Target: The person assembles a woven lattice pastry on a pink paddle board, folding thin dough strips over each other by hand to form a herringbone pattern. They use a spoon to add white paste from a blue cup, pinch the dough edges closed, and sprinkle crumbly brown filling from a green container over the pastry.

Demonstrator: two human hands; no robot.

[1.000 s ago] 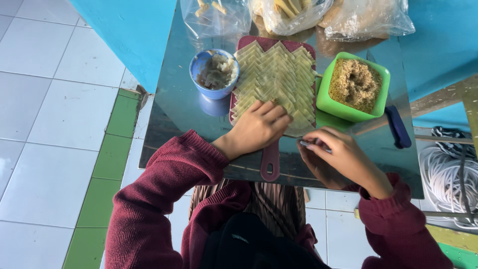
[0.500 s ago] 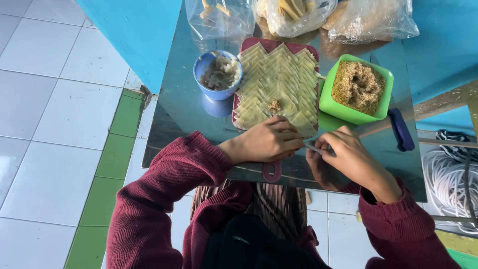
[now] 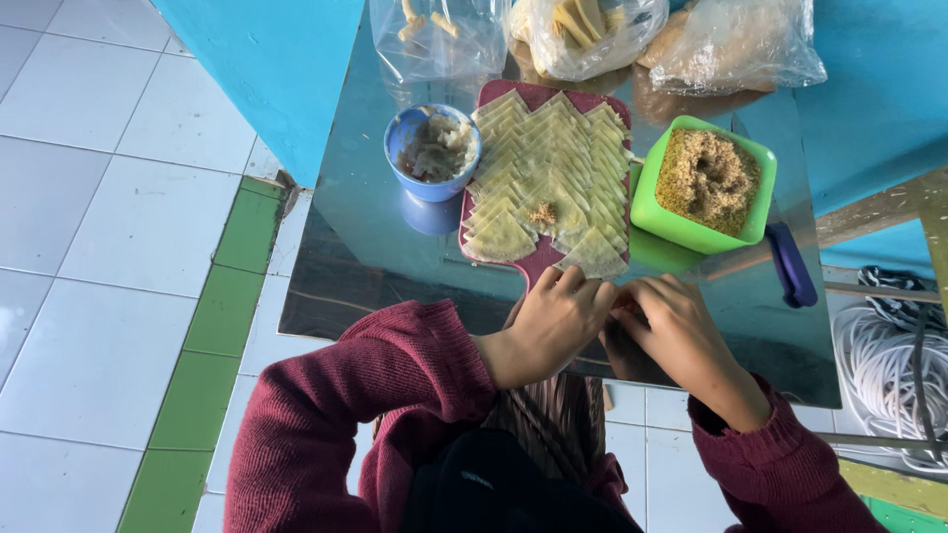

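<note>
Currently, both hands work close together at the near edge of the table [image 3: 375, 247], fingertips meeting over a small item that the fingers hide (its kind cannot be told). Left hand [image 3: 553, 321]: fingers curled inward, knuckles up, touching the right hand. Right hand [image 3: 676, 331]: fingers bent toward the left hand, pinched at the contact point. Whether either hand is fully clamped on the hidden item cannot be told. Both wrists wear dark red sleeves [image 3: 385, 395].

Just beyond the hands lies a maroon board [image 3: 538, 262], its handle end pointing toward them. Pale triangular wrappers [image 3: 553, 163] cover the board in overlapping rows; one wrapper near the left hand carries a small dab of filling [image 3: 543, 213].

Beyond and left of the left hand stands a blue bowl [image 3: 432, 150] with a lumpy pale mix. Beyond the right hand, touching the board's right edge, sits a green tub [image 3: 703, 184] of brown crumbs. A blue handle [image 3: 793, 265] lies right of the right hand. Clear bags [image 3: 592, 35] sit at the far edge.
</note>
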